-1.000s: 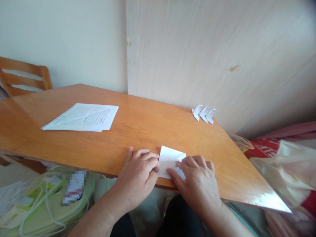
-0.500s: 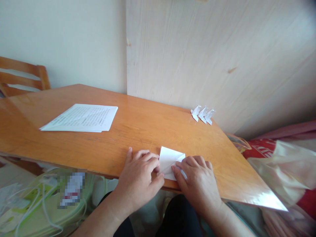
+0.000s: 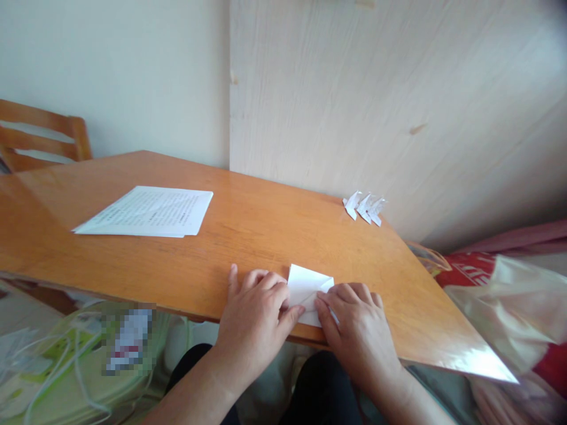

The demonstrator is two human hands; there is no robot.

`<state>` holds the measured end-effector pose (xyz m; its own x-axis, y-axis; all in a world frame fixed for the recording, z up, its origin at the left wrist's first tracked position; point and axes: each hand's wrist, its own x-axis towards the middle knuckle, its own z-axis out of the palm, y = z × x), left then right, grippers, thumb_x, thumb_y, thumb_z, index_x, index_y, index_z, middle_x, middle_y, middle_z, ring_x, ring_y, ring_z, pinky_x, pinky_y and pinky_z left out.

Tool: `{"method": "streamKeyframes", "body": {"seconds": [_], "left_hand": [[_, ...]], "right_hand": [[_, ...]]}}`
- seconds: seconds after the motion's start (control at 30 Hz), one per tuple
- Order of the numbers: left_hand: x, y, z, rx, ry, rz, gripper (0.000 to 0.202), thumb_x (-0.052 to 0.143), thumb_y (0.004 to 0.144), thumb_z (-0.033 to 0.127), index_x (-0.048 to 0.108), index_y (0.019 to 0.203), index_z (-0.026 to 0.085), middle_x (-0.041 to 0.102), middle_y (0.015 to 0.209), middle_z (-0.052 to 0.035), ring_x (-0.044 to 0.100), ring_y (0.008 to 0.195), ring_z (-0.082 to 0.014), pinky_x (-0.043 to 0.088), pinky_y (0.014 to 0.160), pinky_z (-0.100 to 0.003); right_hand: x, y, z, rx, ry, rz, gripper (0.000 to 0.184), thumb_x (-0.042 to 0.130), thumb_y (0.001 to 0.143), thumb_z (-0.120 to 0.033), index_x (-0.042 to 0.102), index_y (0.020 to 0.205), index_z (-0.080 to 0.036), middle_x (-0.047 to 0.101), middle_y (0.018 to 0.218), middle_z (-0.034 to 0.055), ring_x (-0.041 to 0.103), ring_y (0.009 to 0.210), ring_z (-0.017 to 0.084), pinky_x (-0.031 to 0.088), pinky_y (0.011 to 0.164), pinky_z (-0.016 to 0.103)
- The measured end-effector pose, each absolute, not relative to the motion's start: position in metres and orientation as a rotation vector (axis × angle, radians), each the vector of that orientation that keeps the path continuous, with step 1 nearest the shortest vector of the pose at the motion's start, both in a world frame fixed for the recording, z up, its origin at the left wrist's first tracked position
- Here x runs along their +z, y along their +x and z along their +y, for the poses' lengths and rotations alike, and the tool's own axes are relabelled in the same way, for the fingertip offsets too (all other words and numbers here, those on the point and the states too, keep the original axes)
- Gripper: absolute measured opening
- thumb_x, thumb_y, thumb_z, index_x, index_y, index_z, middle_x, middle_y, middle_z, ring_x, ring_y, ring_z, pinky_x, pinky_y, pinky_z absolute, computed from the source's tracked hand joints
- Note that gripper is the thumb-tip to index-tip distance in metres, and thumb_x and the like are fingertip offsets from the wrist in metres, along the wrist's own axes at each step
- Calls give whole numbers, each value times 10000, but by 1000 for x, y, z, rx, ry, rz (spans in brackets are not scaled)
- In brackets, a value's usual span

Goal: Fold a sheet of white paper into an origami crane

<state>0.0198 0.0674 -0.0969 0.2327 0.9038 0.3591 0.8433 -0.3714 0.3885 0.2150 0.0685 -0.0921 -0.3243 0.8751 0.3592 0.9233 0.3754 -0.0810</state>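
A small piece of folded white paper point(image 3: 308, 282) lies at the table's near edge, with a diagonal crease and a folded flap on its right side. My left hand point(image 3: 257, 313) grips its left edge, the thumb resting on the paper and the curled fingers beside it; the little finger sticks out to the left. On the right, my right hand point(image 3: 357, 316) is closed over the flap, with thumb and forefinger pressed on the fold. Both hands hide parts of the paper's sides and lower edge.
Printed sheets point(image 3: 150, 212) lie stacked on the left of the wooden table point(image 3: 248, 218). Several small folded paper pieces point(image 3: 364, 206) stand by the wall at the back right. A wooden chair point(image 3: 44, 133) is far left; a green stool point(image 3: 84, 378) with cables stands below; bags point(image 3: 509, 313) sit right.
My left thumb has moved a little right and up across the paper. My right hand has shifted slightly right, still on the folded flap.
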Motion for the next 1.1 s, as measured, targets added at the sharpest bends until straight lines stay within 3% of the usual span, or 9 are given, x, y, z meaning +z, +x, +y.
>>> {"method": "streamKeyframes", "body": {"seconds": [0.6,0.9,1.1], "left_hand": [[-98,20,66,807,2403,1720,155,607,913,289,569,775,231,646,910,6,532,1041,-281,110,1124,-704],[-95,14,66,773,2391,1670,122,545,906,213,600,801,240,680,990,7,539,1062,-271,142,1134,-675],[-95,9,67,764,2387,1615,203,462,947,194,650,912,262,693,1081,11,536,1106,-264,214,1132,-617]], "right_hand": [[-96,212,71,-211,-1652,-2242,217,605,946,-445,716,856,-282,675,890,40,544,945,288,306,776,417],[-97,217,74,-150,-1597,-2258,201,565,973,-389,705,888,-272,673,934,49,543,945,273,337,797,403],[-94,219,77,-137,-1615,-2274,193,576,968,-370,710,876,-266,672,919,47,551,927,261,351,804,390]]}}
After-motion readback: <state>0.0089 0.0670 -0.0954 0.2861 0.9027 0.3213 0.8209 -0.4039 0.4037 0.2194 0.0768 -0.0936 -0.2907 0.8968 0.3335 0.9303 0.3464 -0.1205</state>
